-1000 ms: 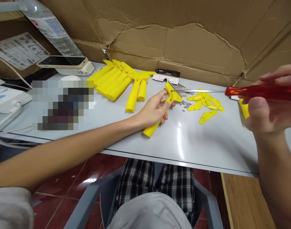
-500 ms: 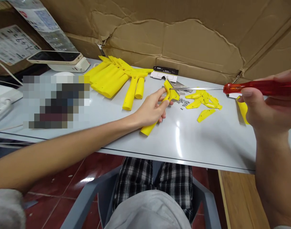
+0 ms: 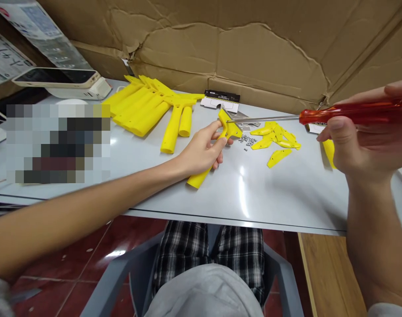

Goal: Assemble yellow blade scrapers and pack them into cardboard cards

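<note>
My left hand is closed around the neck of a yellow plastic scraper, its tubular handle pointing down toward me and its wide head up. My right hand grips the red translucent handle of a screwdriver. The metal shaft runs left, its tip touching the scraper head near a screw hole. Just right of the scraper lie small screws and thin metal blades. Farther right is a loose pile of flat yellow cover pieces, with one apart in front.
Several yellow scraper handles lie stacked at the left back. A black-and-white box stands by the cardboard wall. On the left are a phone on a white device and a blurred-out object. Another yellow piece lies beyond my right hand.
The whole view has shifted slightly, so things appear a little farther left. My right hand's fingers have changed position on the screwdriver handle; its tip stays at the scraper head.
</note>
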The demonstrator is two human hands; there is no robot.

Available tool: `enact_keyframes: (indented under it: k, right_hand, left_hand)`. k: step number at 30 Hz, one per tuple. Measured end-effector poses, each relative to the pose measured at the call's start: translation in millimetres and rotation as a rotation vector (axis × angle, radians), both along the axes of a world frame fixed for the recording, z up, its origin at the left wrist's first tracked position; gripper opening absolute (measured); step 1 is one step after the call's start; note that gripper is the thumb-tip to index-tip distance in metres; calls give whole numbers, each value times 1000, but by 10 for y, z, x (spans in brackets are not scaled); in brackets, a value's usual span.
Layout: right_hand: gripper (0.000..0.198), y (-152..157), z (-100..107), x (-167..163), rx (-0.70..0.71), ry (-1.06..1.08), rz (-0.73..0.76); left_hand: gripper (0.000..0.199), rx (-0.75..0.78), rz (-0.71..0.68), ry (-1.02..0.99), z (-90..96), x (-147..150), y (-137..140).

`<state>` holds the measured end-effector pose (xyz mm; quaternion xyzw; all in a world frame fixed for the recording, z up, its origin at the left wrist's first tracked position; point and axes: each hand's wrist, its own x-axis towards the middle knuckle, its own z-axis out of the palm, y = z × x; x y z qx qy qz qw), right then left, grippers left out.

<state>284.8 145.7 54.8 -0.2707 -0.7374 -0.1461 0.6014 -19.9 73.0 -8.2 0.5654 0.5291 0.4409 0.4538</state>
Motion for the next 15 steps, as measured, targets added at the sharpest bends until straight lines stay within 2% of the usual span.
enact_keyframes:
  k: [2,4,7,10,15]
  right_hand:
    - [53,-16,7,36,88,-72,-45]
    - [46,-38,24,43,100,-107,-67]
    - [39,-44,40,18,97,-77,34]
    - [43,-17,29,-3,135,-21,99]
    - [48,-23,22,-37,141,-39,48]
  left_hand:
    - [35,2,-5,7,-7,-2,4]
    - [36,5,-5,9,-13,-4,8]
    - [38,7,-5,3,-19,-7,13]
    - [36,4,-5,2,-16,-11,15]
    - [32,-8,-1,-3,-2,-1,13]
